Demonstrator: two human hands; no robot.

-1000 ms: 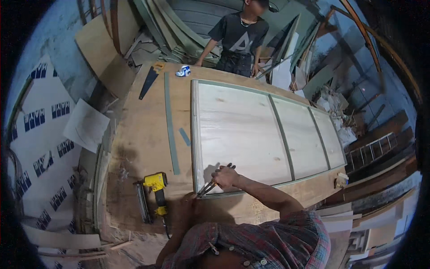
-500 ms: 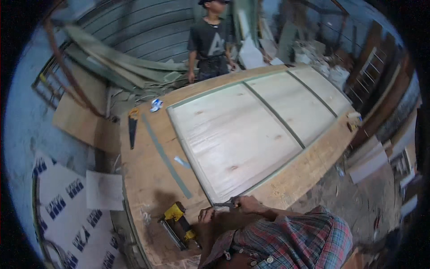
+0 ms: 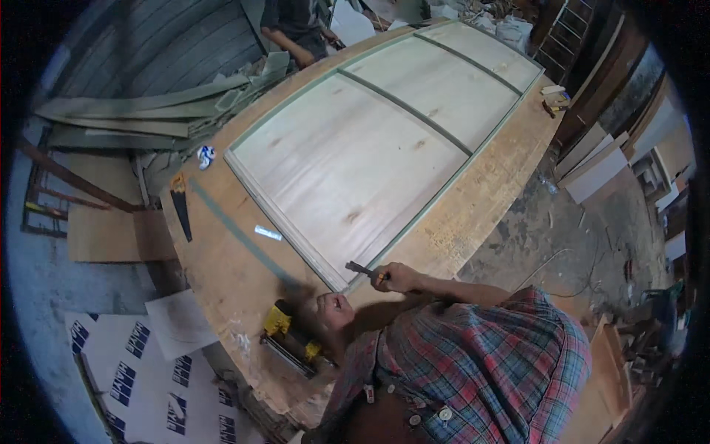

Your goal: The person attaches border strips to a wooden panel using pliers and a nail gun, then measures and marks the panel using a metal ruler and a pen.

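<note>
My right hand (image 3: 399,277) is closed round the handle of a dark metal hand tool (image 3: 361,268) with a touch of orange at the grip. Its blunt head points left, over the near corner of a large pale wooden panel (image 3: 333,170) framed with green strips. Whether the head touches the panel cannot be made out. Beside that corner my left hand (image 3: 334,309) has its fingers curled in; anything between them is hidden. Just left of it, a yellow and black nail gun (image 3: 279,318) lies on the plywood worktable (image 3: 222,274).
A handsaw (image 3: 180,207), a green strip (image 3: 237,231), a small white piece (image 3: 268,233) and a crumpled blue-white wrapper (image 3: 205,156) lie on the table's left. Tools (image 3: 555,103) sit at the far right edge. A person (image 3: 292,33) stands behind the table.
The view has shifted, so the panel sits further left and higher. My right hand has lifted the tool off the corner area, and its head shows more plainly. The left hand stays near the corner.
</note>
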